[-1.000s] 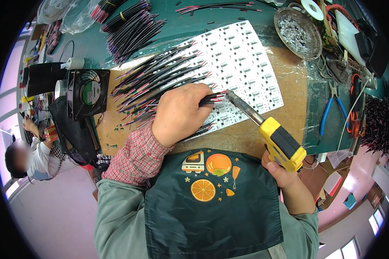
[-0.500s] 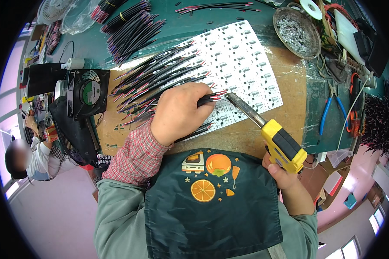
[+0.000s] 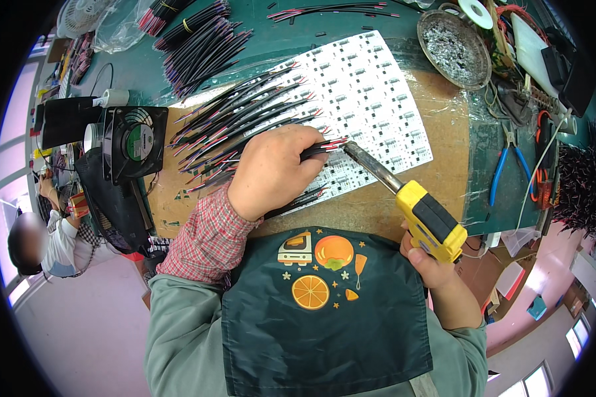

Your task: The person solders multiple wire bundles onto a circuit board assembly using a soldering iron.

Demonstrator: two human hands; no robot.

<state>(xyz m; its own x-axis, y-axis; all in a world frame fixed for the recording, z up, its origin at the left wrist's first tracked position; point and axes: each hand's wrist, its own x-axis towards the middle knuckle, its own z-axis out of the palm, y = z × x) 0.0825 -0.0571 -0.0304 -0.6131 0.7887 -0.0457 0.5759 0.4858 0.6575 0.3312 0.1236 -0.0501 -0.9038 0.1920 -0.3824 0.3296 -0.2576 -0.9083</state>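
Pinching a small group of black-sheathed wires [image 3: 315, 151] between thumb and fingers — left hand [image 3: 271, 175], just left of frame centre. Red and white wire ends point right, over a white sheet of small circuit boards [image 3: 381, 92] that fills the centre and upper centre.

Dark tip of a yellow soldering gun [image 3: 432, 220] right at those ends; whether it touches them, cannot tell. Right hand [image 3: 432, 268], lower right of centre, curled around the gun's grip, fingers partly hidden behind the yellow body.

Left of the sheet and partly over it: rows of similar wires [image 3: 228, 119], fanned slantwise, some running under the left hand. Sheet lies on a brown board [image 3: 447, 139], itself on a green tabletop [image 3: 278, 40].

Farther out — thick wire bundle [image 3: 202, 63] at upper left; black fan [image 3: 137, 142] at left; round metal dish [image 3: 454, 51] with silvery bits at upper right; blue-handled pliers [image 3: 500, 173] below it. Dark printed apron [image 3: 331, 344] at lower centre. Another person [image 3: 58, 241], seated at far left edge.
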